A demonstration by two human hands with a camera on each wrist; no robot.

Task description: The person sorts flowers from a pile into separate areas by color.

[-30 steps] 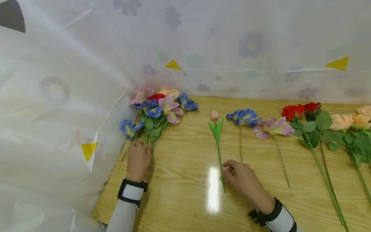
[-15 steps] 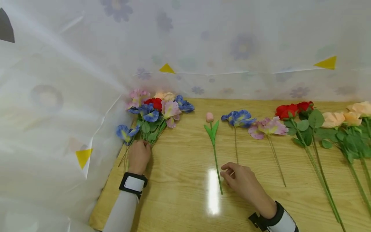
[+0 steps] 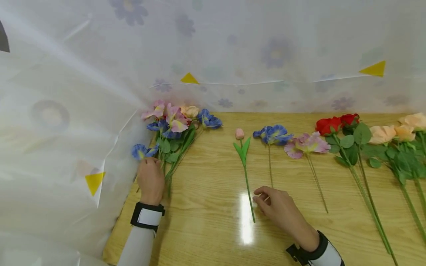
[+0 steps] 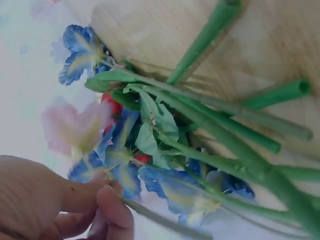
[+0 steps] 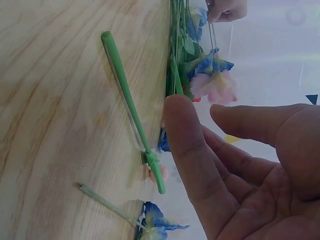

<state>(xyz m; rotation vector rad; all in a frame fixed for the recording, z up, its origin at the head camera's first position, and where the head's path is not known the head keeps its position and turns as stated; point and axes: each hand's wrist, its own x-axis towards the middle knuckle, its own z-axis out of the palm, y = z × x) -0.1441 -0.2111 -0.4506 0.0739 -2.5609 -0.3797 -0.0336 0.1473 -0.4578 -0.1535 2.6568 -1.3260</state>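
a flower-printed sheet (image 3: 233, 48) is hung behind a wooden table (image 3: 199, 210).
a mixed bunch (image 3: 171, 146) is laid left of the pink tulip (image 3: 244, 158); red roses (image 3: 329, 126) and a blue flower (image 3: 273, 135) are spread right of it. the right hand (image 3: 279, 207) is held loosely parted just right of its stem; well left of it, by the left hand (image 3: 151, 181), a thin stem (image 4: 165, 222) is pinched.

Thin stem (image 4: 165, 220): you pinch it in your left hand (image 3: 151, 181), its bloom is not clear | flower bunch (image 3: 171, 144): blue, pink, red, peach, heads away from you | pink tulip (image 3: 244, 160): two leaves, lies near your right hand (image 3: 277, 207)
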